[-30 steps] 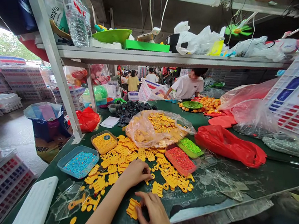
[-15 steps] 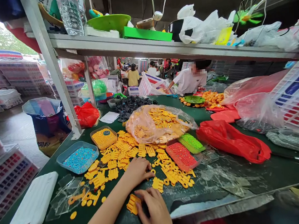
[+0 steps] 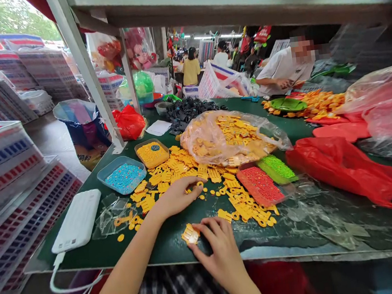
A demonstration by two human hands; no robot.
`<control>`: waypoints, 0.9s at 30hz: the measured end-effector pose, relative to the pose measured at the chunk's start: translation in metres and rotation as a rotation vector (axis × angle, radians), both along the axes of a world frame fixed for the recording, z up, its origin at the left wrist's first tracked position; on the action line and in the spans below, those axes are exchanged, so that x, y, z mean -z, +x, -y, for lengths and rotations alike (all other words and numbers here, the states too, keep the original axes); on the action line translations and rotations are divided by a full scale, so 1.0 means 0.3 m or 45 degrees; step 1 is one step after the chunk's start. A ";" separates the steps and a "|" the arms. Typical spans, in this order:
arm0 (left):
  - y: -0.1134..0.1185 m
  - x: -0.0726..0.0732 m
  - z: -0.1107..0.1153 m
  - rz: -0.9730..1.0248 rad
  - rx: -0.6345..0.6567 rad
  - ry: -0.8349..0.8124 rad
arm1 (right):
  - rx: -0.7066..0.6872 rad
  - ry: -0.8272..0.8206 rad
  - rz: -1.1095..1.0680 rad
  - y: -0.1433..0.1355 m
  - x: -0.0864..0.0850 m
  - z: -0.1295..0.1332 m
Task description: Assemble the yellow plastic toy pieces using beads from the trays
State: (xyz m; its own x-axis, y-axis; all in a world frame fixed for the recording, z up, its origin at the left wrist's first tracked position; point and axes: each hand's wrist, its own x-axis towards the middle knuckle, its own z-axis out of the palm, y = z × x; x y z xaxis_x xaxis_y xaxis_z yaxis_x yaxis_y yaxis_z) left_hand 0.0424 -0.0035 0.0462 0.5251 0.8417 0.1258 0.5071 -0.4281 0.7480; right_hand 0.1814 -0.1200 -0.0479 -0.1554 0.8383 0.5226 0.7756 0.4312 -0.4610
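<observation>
My left hand [image 3: 178,196] reaches over the green table [image 3: 171,239], thumb and fingertips closing on a small yellow ring [image 3: 199,184] beside the spread of flat yellow plastic pieces [image 3: 176,163]. Nearer the table's front edge, my right hand [image 3: 217,239] has its thumb and fingertips on the edge of one yellow piece [image 3: 191,234]. Trays of blue beads [image 3: 123,176], yellow beads [image 3: 152,153], red beads [image 3: 260,184] and green beads [image 3: 277,168] stand around the pile. Behind it lies a clear bag [image 3: 233,135] full of yellow pieces.
A white power bank [image 3: 79,221] with a cable lies at the left. Red plastic bag [image 3: 347,167] and clear film [image 3: 324,217] lie to the right. A shelf [image 3: 236,5] spans overhead; another person [image 3: 286,68] works across the table.
The view has tilted down and turned left. My left hand's fingertips now meet at a small yellow ring; my right hand stays by the single yellow piece.
</observation>
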 end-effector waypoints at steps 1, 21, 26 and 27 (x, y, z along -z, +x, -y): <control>-0.024 -0.006 0.015 0.035 -0.066 -0.016 | 0.003 0.002 -0.001 0.001 0.003 -0.002; -0.139 0.137 0.278 0.258 -0.709 -0.540 | -0.177 -0.058 0.175 0.030 -0.037 -0.007; -0.133 0.145 0.315 0.236 -0.748 -0.508 | -0.187 -0.101 0.179 0.027 -0.030 -0.024; -0.129 0.148 0.318 0.239 -0.754 -0.495 | -0.187 -0.103 0.169 0.023 -0.029 -0.025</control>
State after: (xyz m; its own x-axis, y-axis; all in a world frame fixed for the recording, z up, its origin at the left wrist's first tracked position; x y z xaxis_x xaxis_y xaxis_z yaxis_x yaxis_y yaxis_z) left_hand 0.0036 -0.0991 0.0017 -0.0330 0.9799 -0.1966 0.4198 0.1921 0.8871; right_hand 0.1882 -0.1126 -0.0393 -0.3419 0.8401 0.4211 0.7637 0.5095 -0.3965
